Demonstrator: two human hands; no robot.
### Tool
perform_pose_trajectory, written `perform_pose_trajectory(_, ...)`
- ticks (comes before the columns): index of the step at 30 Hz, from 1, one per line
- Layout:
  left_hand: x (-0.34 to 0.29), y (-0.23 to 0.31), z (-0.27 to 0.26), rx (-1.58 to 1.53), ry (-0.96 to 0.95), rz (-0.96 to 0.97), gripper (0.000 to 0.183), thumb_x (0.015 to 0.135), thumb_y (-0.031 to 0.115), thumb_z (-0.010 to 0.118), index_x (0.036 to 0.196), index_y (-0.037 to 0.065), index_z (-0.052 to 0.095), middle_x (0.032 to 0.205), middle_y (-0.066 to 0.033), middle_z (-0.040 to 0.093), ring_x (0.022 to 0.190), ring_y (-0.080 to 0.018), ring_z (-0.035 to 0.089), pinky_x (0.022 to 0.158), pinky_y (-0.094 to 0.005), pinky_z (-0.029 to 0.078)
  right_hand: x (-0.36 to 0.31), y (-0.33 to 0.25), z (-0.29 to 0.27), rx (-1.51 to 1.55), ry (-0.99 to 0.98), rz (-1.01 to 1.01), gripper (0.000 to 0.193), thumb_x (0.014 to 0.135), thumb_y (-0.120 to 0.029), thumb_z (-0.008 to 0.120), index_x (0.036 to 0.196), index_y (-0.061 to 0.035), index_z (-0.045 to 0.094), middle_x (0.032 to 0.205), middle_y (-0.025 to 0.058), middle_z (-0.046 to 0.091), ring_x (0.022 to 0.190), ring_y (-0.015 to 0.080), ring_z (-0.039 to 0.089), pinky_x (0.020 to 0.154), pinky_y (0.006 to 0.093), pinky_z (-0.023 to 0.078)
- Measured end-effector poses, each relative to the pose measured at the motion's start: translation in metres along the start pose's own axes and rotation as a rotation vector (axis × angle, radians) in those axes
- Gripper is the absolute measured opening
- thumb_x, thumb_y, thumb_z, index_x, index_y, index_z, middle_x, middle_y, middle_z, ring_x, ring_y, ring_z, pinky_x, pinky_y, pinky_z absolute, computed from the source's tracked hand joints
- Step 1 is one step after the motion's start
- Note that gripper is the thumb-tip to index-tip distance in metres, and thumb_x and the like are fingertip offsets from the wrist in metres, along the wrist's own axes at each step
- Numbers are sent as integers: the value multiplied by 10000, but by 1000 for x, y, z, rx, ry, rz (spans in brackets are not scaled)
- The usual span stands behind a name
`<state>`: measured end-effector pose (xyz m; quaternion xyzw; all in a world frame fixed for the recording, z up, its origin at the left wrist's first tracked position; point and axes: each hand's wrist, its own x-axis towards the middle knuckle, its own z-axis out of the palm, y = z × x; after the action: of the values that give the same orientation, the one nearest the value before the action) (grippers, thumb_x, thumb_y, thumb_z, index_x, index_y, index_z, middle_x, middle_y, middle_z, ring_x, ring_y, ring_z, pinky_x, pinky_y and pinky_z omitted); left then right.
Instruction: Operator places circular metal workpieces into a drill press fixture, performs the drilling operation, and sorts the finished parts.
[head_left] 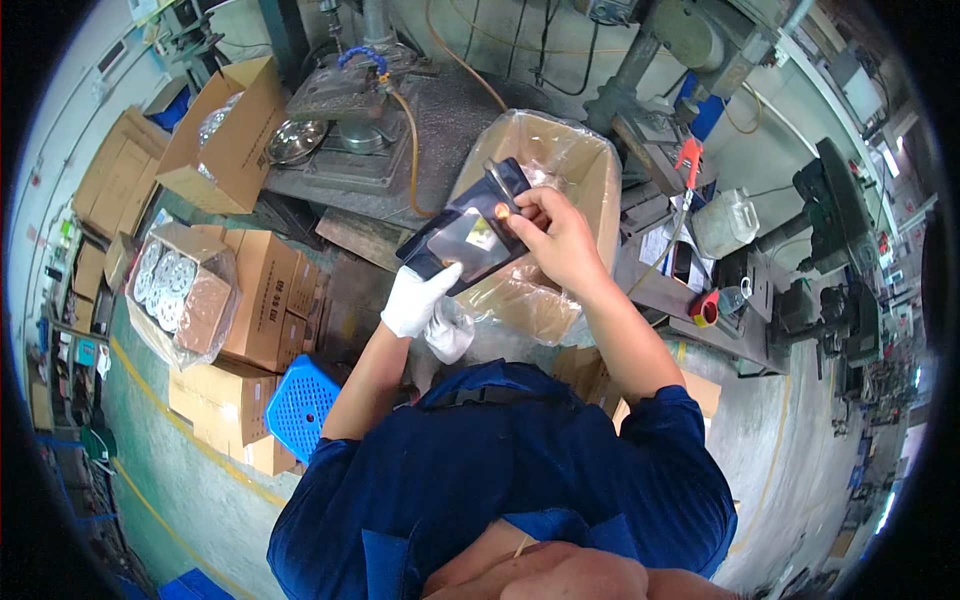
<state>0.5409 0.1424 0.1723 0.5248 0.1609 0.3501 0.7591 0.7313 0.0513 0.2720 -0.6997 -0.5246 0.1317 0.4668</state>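
A dark, flat, rectangular device (465, 240) with a glossy, reflective face is held tilted in front of my chest. My left hand (415, 302), in a white glove, grips its lower left end with the thumb over the face. A second white glove (449, 335) hangs just below that hand. Bare, my right hand (555, 235) is closed at the device's upper right edge, thumb and forefinger beside a small orange glow; its other fingers curl in. Beneath the device stands an open carton (597, 170) lined with clear plastic, its contents partly hidden.
A press (350, 105) stands on the dark workbench (450, 100), with a shiny metal dish (296, 141) beside it. At left are stacked cartons (262, 295), a box of silvery round parts (165, 290) and a blue stool (302, 408). A white jug (726, 224) stands at right.
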Motion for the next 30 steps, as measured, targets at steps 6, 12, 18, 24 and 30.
perform_pose_trajectory(6,-7,-2,-2,94,125,-72,263,873,93,674,1117,-1,642,1041,-27,669,933,-119,610,849,-273,479,-6,15,15,85,-86,166,216,807,-112,720,793,-15,528,720,83,576,670,178,560,637,308,453)
perform_pose_trajectory(12,-8,-5,3,156,193,-125,217,866,141,691,1028,-4,682,941,-31,692,824,-107,613,770,-264,486,-15,19,25,-141,101,-66,191,811,-81,695,831,-16,516,742,113,539,699,239,542,665,335,442)
perform_pose_trajectory(18,-5,17,-19,299,50,-158,266,865,176,695,1043,-21,678,935,-43,693,862,-89,600,781,-266,479,-7,31,3,157,-399,211,116,906,-123,616,884,-44,534,802,5,582,787,141,573,659,296,459)
perform_pose_trajectory(24,-5,26,-34,140,13,-155,202,903,126,654,1032,-27,681,961,-31,683,891,-107,595,807,-269,472,-8,37,6,738,-714,497,281,953,-123,513,1216,-21,526,1139,49,543,967,169,567,710,395,589)
perform_pose_trajectory(30,-5,26,-41,289,95,-214,336,965,304,572,1016,-10,680,903,-20,669,835,-88,560,768,-259,453,5,39,16,789,-882,508,379,926,-73,557,1293,-17,477,1285,98,536,1038,250,615,758,451,597)
